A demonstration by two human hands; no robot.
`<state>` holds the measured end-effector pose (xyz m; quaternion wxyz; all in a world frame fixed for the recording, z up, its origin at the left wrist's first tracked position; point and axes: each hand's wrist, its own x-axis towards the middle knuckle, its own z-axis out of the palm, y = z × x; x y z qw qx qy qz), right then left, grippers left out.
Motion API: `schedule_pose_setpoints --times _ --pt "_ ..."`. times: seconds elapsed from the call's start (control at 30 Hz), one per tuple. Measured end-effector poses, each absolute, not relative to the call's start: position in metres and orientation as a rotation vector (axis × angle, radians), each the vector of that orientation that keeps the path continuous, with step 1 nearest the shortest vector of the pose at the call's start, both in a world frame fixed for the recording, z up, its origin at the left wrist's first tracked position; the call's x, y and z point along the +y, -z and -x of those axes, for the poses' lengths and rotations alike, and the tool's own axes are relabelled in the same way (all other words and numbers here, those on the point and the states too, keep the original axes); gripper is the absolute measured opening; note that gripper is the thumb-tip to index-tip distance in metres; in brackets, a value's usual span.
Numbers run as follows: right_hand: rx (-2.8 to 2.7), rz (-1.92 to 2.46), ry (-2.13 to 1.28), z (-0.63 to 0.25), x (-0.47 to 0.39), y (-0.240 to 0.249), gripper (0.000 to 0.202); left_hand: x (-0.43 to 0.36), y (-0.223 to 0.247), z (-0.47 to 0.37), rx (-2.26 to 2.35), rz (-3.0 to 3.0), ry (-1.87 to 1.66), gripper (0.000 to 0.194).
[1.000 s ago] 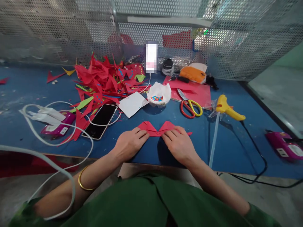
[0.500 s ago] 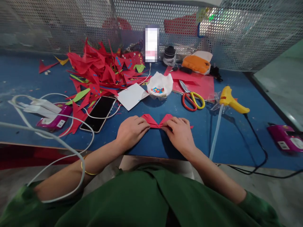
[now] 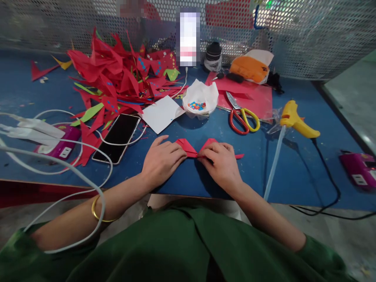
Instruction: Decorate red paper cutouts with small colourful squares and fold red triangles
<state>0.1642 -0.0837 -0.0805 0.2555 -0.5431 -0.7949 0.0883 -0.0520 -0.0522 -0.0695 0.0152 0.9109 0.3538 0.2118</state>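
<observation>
A folded red paper piece [image 3: 188, 147] lies on the blue table near its front edge, its two peaks meeting in a narrow middle. My left hand [image 3: 162, 161] presses its fingers together on the left part of the paper, with one outer finger raised. On the other side, my right hand [image 3: 221, 162] pinches the paper close to the middle fold. A thin red tip sticks out to the right of that hand. Both hands hide much of the paper's outer ends, and the thumbs are mostly covered.
Behind my left hand are a phone [image 3: 117, 138], a white card [image 3: 161, 114] and a heap of red folded paper [image 3: 117, 74]. A paper-lined bowl [image 3: 200, 94] holds small coloured bits. Scissors [image 3: 239, 119] and a yellow glue gun [image 3: 296, 120] lie rightward; white cables [image 3: 85, 179] cross my left arm.
The view has shifted a little, so the things at the back sit higher. One finger of my left hand has lifted. Both hands stay on the red paper.
</observation>
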Motion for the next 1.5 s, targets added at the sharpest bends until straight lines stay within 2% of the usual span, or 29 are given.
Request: schedule_pose_setpoints --times 0.57,0.73,1.17,1.33,1.5 --pt "-1.981 1.707 -0.401 -0.152 -0.08 0.074 0.017 -0.048 0.064 0.046 1.25 -2.626 -0.615 0.019" --pt "-1.915 1.73 -0.457 -0.15 -0.078 0.072 0.01 -0.046 0.064 0.046 1.267 -2.661 -0.586 0.019" --pt "-1.934 1.782 -0.492 -0.15 -0.071 0.07 0.022 -0.043 0.065 0.046 1.259 -2.813 -0.571 0.022" --pt "-1.937 1.782 -0.437 -0.149 -0.071 0.072 0.029 -0.046 0.07 0.043 0.989 -3.007 -0.667 0.026" --pt "-1.949 1.771 -0.417 -0.151 -0.073 0.07 0.023 -0.05 0.073 0.038 0.743 -3.115 -0.625 0.027"
